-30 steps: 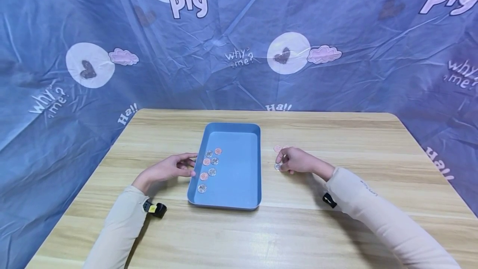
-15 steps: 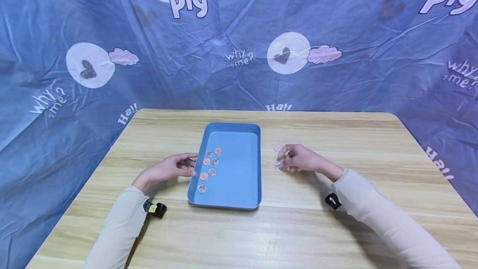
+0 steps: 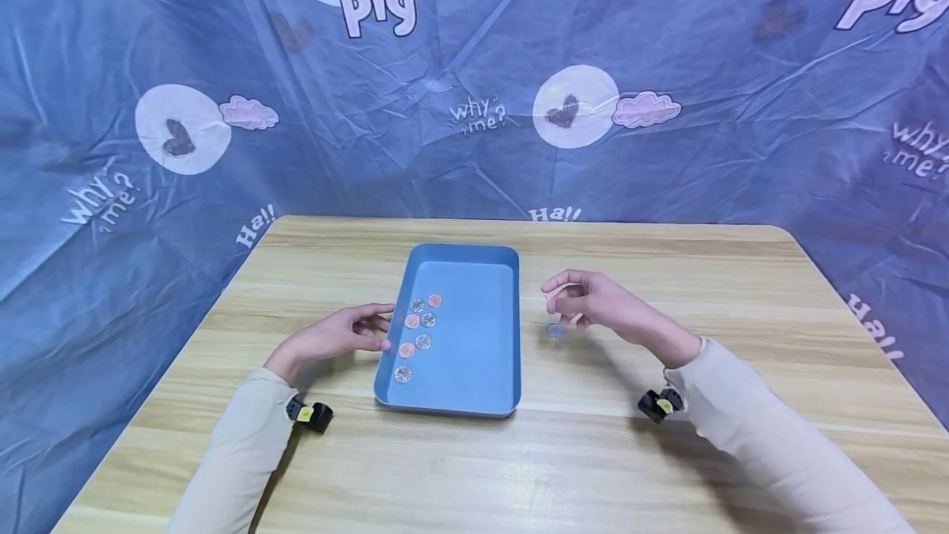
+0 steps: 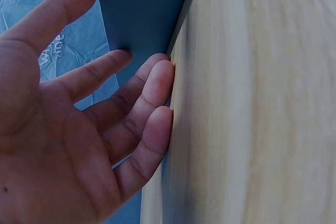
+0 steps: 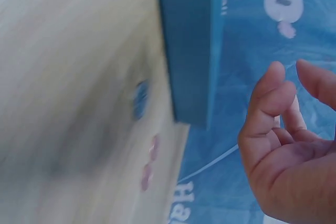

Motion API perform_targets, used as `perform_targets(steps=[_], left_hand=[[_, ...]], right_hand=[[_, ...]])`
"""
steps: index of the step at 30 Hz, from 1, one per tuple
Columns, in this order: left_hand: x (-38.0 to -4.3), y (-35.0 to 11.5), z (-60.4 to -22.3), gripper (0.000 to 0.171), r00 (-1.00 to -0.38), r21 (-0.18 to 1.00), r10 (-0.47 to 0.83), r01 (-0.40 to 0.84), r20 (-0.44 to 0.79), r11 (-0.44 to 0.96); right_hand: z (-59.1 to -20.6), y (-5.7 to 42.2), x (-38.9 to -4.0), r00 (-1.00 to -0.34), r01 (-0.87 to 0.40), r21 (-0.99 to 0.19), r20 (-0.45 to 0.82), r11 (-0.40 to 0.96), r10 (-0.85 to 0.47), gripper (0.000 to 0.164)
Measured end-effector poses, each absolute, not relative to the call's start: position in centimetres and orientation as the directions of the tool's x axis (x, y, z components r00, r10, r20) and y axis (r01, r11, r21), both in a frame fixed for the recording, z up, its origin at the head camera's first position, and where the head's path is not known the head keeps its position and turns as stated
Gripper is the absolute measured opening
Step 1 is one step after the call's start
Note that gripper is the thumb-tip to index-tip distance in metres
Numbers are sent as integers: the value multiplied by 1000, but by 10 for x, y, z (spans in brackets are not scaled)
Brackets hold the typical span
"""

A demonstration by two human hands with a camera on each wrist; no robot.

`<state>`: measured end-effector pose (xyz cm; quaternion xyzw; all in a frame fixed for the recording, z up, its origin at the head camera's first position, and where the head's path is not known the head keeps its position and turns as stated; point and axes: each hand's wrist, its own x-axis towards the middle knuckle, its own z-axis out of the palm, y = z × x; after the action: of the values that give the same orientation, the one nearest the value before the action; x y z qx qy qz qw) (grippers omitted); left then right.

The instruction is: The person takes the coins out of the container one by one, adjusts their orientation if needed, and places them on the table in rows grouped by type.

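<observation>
My left hand (image 3: pixel 341 334) rests at the left side of the blue tray (image 3: pixel 474 361), its fingers loosely bent. In the left wrist view, the thumb and index fingertips meet the tray's wall (image 4: pixel 142 14), and the other fingertips lie low near the tabletop. Several silver and copper-coloured coins (image 3: pixel 423 341) lie flat along the tray's left half. Right of the tray, my right hand (image 3: pixel 604 307) hovers over the table with loosely curled fingers; thumb and index stand apart with nothing between them. Below it lie a silver coin (image 5: pixel 140 99) and two copper-coloured coins (image 5: pixel 146 177).
The wooden table (image 3: pixel 474 476) reaches to a blue printed cloth (image 3: pixel 445 163) hanging behind it and at both sides. A black wrist strap (image 3: pixel 311 415) is on the left wrist, another black strap (image 3: pixel 660 405) on the right.
My right hand has come away from the silver coin, rising and shifting to the right. That coin stays on the table. My left hand and the tray keep their places.
</observation>
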<state>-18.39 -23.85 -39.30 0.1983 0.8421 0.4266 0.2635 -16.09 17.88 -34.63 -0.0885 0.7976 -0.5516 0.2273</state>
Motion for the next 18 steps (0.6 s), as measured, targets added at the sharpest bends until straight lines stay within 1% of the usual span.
perform_targets(steps=[5, 8, 13, 18], left_hand=[[-184, -238, -394, 77, -781, 820, 562, 117, -272, 561], [-184, -237, -394, 77, -785, 815, 557, 120, -272, 567], [-183, -237, -393, 76, -784, 812, 557, 122, -273, 570], [-184, -237, -393, 77, -784, 814, 556, 118, -275, 568]], right_hand=[[-332, 166, -158, -893, 105, -938, -235, 330, -384, 39], [-325, 158, -159, -907, 85, -943, -207, 322, -367, 39], [-313, 143, -163, -926, 59, -932, -184, 357, -329, 41], [-304, 124, -169, -927, 48, -928, -179, 370, -330, 39]])
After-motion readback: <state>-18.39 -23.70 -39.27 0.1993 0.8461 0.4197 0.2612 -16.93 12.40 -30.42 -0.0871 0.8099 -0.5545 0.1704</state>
